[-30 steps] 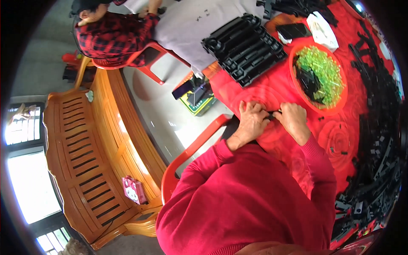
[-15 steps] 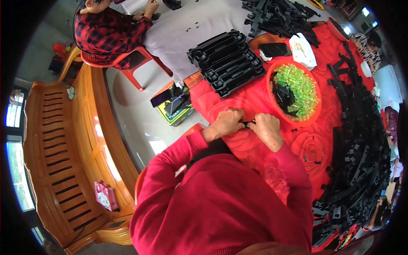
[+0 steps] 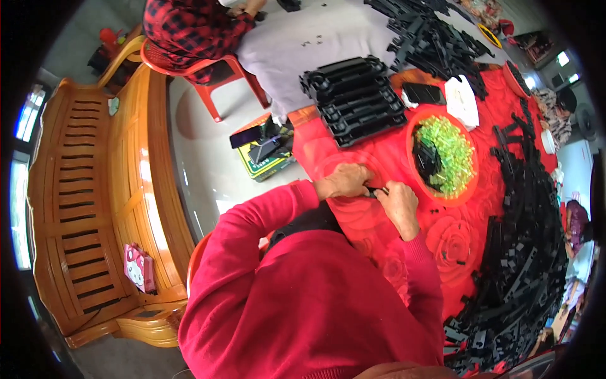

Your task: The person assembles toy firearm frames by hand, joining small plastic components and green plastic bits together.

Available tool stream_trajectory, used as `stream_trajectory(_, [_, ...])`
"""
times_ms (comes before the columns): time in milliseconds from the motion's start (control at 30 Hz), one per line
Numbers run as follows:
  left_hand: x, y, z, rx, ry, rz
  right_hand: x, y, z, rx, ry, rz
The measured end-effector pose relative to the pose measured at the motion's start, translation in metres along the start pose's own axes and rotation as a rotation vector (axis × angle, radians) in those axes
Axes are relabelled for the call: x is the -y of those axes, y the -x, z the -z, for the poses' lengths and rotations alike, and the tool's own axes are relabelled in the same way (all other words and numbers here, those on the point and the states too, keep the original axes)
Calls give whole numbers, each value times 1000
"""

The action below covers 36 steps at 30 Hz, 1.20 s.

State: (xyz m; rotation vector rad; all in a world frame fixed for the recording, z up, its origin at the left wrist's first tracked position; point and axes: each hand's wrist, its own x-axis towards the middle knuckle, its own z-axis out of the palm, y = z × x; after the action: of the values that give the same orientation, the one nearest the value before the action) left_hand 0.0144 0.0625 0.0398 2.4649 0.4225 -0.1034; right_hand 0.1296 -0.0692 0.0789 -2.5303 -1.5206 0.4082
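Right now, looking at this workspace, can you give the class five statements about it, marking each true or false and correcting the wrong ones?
1. A small dark piece shows between the left hand and the right hand. True.
2. In the picture, the stack of black parts lies to the left of the orange-red bowl. True.
3. Only green pieces fill the bowl. False: black pieces lie in it beside the green pieces.
4. The wooden bench is at the picture's right. False: the wooden bench is at its left.
5. The person's sleeves are blue. False: the sleeves are red.
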Motion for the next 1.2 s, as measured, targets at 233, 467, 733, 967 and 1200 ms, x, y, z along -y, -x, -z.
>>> stream_trajectory(233, [-8, 1, 4, 38, -44, 73, -14, 7, -8, -69, -218, 18])
stream_trajectory(467, [-13, -2, 4, 43, 4, 126, -21, 13, -17, -108, -326, 4])
stream_trajectory(733, [-20, 6, -10, -60, -39, 68, -24, 29, -23, -205, -512, -5])
stream_trajectory(967, [-20, -7, 1, 53, 18, 72, -23, 32, -25, -218, -465, 13])
stream_trajectory(1200, [-22, -9, 5, 111, 31, 114, -21, 36, -25, -223, -446, 55])
